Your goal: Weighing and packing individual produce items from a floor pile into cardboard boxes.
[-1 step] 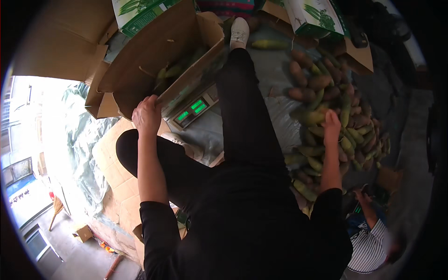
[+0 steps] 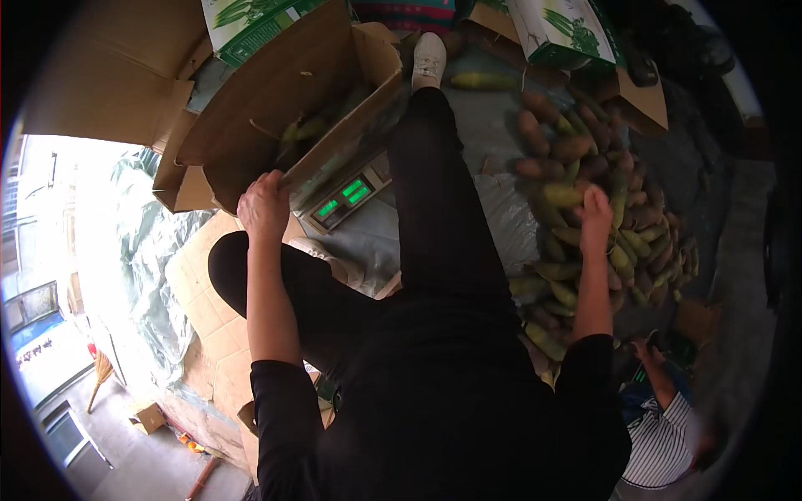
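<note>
My left hand (image 2: 263,204) grips the near edge of an open cardboard box (image 2: 251,108) that is tilted toward me. Several green fruits (image 2: 309,129) lie inside it. My right hand (image 2: 595,209) reaches out to a pile of oblong green, yellow and brownish fruits (image 2: 576,150) on the right. Its fingers curl down among them, and I cannot see whether they hold one. My legs in black trousers stretch forward between the box and the pile. A white shoe (image 2: 429,58) shows at the far end.
A weighing scale with a green lit display (image 2: 347,196) sits under the box's corner. Green-and-white printed cartons (image 2: 560,33) stand at the back. Flattened cardboard (image 2: 209,326) and grey plastic sheeting (image 2: 150,250) lie on the left. Another person in a striped shirt (image 2: 660,442) is at the lower right.
</note>
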